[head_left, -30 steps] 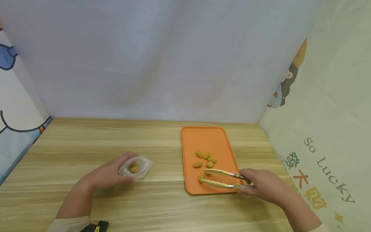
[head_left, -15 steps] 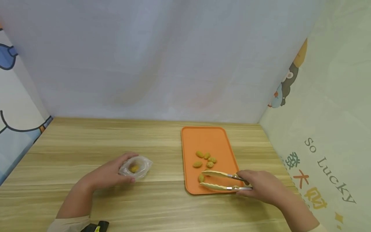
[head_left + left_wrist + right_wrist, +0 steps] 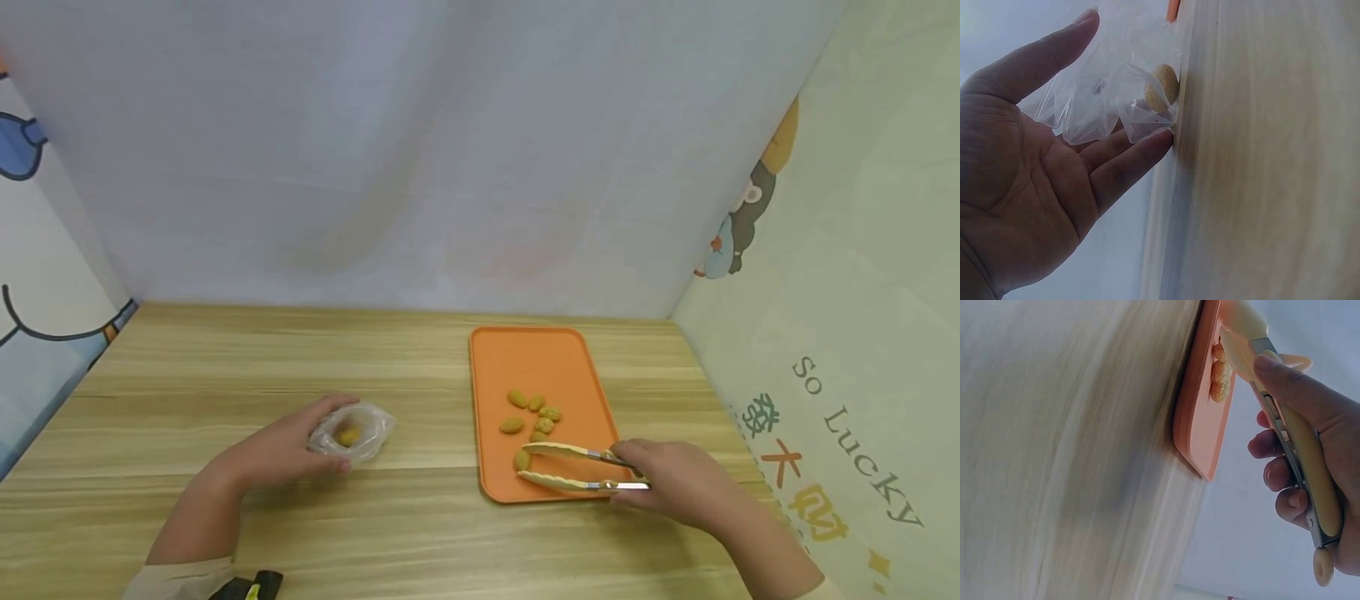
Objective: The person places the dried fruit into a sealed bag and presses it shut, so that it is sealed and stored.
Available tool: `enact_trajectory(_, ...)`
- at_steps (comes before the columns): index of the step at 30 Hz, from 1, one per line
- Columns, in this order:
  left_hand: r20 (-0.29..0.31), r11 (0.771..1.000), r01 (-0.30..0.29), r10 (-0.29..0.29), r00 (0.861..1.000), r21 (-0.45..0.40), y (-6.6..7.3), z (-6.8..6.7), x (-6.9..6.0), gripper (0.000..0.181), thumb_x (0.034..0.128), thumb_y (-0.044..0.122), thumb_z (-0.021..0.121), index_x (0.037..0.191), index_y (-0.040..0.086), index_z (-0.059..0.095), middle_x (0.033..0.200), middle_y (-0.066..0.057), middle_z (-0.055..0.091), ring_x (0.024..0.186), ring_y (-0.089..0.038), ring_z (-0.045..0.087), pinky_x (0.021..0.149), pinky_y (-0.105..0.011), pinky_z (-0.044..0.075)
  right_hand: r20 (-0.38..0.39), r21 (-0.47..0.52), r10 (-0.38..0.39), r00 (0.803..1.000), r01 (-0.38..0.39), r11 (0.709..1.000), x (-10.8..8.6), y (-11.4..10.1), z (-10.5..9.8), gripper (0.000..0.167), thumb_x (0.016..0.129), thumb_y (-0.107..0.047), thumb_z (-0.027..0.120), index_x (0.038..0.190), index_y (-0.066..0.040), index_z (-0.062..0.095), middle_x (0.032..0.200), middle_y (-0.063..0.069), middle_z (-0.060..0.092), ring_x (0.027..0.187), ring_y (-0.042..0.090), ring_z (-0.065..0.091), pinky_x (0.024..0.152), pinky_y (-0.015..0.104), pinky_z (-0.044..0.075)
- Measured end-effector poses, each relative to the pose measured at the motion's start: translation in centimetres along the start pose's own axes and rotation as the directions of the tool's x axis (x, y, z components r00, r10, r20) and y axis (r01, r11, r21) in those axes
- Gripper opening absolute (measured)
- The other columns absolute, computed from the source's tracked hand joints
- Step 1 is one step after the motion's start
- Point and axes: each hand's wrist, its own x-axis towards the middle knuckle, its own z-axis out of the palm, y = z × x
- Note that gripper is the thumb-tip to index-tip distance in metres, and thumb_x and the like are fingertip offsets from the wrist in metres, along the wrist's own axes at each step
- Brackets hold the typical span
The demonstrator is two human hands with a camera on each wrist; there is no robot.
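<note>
**Gripping tongs (image 3: 558,482) in the right hand (image 3: 678,479), with a golden piece (image 3: 522,460) between the tips**

Placed with the right hand by the near right corner of the orange tray (image 3: 525,358), fingers curled and thumb pressed round the handles of the tongs. Stretched from there leftward over the tray's near end, with both arms of the tongs spread apart. Framed between the tips, towards the tray's near left corner and well apart from the right hand: the golden piece. Cannot tell about contact with either tip.

Can see a second piece (image 3: 539,436) just beyond the far arm of the tongs, close against it. Farther towards the tray's far edge, can make out five more pieces (image 3: 512,426), loosely grouped, in from every edge and to the left of the right hand.

Spread round a clear plastic bag (image 3: 369,447) with the left hand (image 3: 270,454), thumb and fingers apart on opposite sides of it, on the counter (image 3: 405,358) well to the left of the tray's left edge. Through the bag's mouth, can see a bagged piece (image 3: 348,436), low down by the counter and near the fingertips.

Backed at the counter's far edge by pale cloth (image 3: 405,150); flanked at its right edge by a panel (image 3: 862,317) printed "So Lucky".
</note>
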Motion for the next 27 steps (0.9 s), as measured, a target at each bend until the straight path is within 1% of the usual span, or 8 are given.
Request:
enact_trajectory(6, -0.009, 1.0, -0.004, 0.005, 1.0, 0.015, -0.02, 0.09, -0.05, 0.089, 0.081, 0.052, 0.075, 0.152, 0.022, 0.032, 0.148, -0.017, 0.041, 0.128, -0.039, 0.047, 0.095, -0.059, 0.042, -0.004, 0.0, -0.005, 1.0, 0.005, 1.0, 0.03, 0.04, 0.12, 0.042, 0.079, -0.05, 0.077, 0.104, -0.021, 0.061, 0.084, -0.013, 0.064, 0.065, 0.0, 0.052, 0.056, 0.028, 0.045)
enact_trajectory(10, -0.008, 1.0, 0.0, 0.0, 1.0, 0.021, -0.01, 0.11, -0.1, 0.088, 0.0811, 0.053, 0.075, 0.152, 0.023, 0.032, 0.148, -0.017, 0.042, 0.126, -0.038, 0.047, 0.094, -0.059, 0.043, -0.008, 0.006, -0.015, 1.0, 0.015, 1.0, 0.05, 0.08, 0.23, 0.042, 0.08, -0.05, 0.076, 0.105, -0.02, 0.061, 0.084, -0.012, 0.064, 0.064, 0.0, 0.051, 0.055, 0.028, 0.044)
enact_trajectory(19, -0.008, 0.999, 0.028, -0.027, 1.0, 0.033, -0.01, 0.05, -0.03, 0.089, 0.0801, 0.056, 0.074, 0.152, 0.027, 0.031, 0.148, -0.016, 0.043, 0.126, -0.038, 0.048, 0.093, -0.058, 0.044, 0.011, 0.016, 0.01, 1.0, -0.01, 1.0, 0.1, 0.02, 0.5, 0.04, 0.079, -0.051, 0.075, 0.102, -0.022, 0.061, 0.081, -0.015, 0.061, 0.062, -0.002, 0.046, 0.054, 0.027, 0.042)
enact_trajectory(27, -0.007, 0.999, 0.018, -0.018, 1.0, 0.028, -0.17, 0.12, 0.01, 0.088, 0.0805, 0.054, 0.075, 0.152, 0.026, 0.031, 0.145, -0.015, 0.045, 0.123, -0.035, 0.05, 0.092, -0.056, 0.044, 0.0, 0.013, 0.003, 1.0, -0.003, 1.0, 0.22, -0.01, 0.64, 0.04, 0.079, -0.051, 0.076, 0.102, -0.021, 0.062, 0.082, -0.015, 0.062, 0.062, -0.002, 0.046, 0.054, 0.027, 0.043)
